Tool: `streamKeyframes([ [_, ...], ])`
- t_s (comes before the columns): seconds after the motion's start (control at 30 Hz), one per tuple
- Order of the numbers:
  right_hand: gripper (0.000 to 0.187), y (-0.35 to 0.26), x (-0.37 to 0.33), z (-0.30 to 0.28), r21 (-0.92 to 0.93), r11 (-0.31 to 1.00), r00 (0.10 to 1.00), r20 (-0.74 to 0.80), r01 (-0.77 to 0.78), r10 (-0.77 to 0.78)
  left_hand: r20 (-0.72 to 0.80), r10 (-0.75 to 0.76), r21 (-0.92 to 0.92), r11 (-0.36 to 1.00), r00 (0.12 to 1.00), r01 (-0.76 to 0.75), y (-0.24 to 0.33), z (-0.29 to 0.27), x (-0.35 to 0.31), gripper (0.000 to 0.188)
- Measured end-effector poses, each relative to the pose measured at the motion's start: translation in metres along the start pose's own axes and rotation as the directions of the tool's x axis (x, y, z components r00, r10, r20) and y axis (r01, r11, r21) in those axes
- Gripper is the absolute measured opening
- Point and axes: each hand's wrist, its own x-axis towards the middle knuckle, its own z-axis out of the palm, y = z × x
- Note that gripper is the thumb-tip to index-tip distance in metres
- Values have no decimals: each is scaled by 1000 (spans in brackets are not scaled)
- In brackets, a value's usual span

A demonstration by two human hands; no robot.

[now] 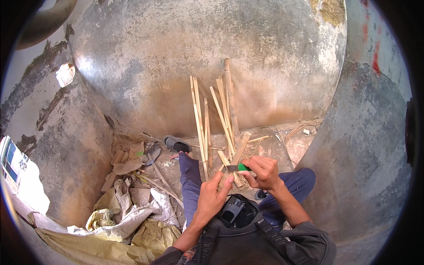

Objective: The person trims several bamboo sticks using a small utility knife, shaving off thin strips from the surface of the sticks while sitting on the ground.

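My right hand grips a knife with a green handle, its blade pointing left onto a short bamboo strip. My left hand holds the near end of that strip, thumb up beside the blade. Both hands work just above my knees, which are in blue trousers. Several long split bamboo strips lean against the curved grey wall right beyond my hands.
A large rounded grey concrete wall fills the background, with another curved wall at right. A dark sandal lies on the ground ahead. Crumpled sacks and cardboard scraps are piled at lower left. A black harness device sits on my chest.
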Motion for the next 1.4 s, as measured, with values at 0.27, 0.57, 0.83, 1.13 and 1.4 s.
streamKeyframes([
  [0.27, 25, 27, -6, 3, -87, 986, 976, -178, -139, 122, 60, -71, 61, 996, 996, 68, -6, -4, -5, 30],
  [0.57, 24, 79, -8, -44, 88, 893, 869, -206, -441, 449, 82, -27, 32, 999, 996, 25, -28, -3, -10, 32],
  [0.83, 22, 10, -14, -3, 157, 980, 992, 7, -124, 124, 114, 28, -113, 993, 993, -15, -23, 5, -3, 32],
  [1.13, 25, -4, -11, 3, 136, 988, 997, 35, -68, 63, 148, 45, -82, 996, 988, -33, -19, 3, 3, 31],
  [1.4, 24, -9, -8, 2, 114, 992, 998, 51, -49, 43, 98, 41, -48, 998, 994, -36, -7, 3, 4, 31],
])
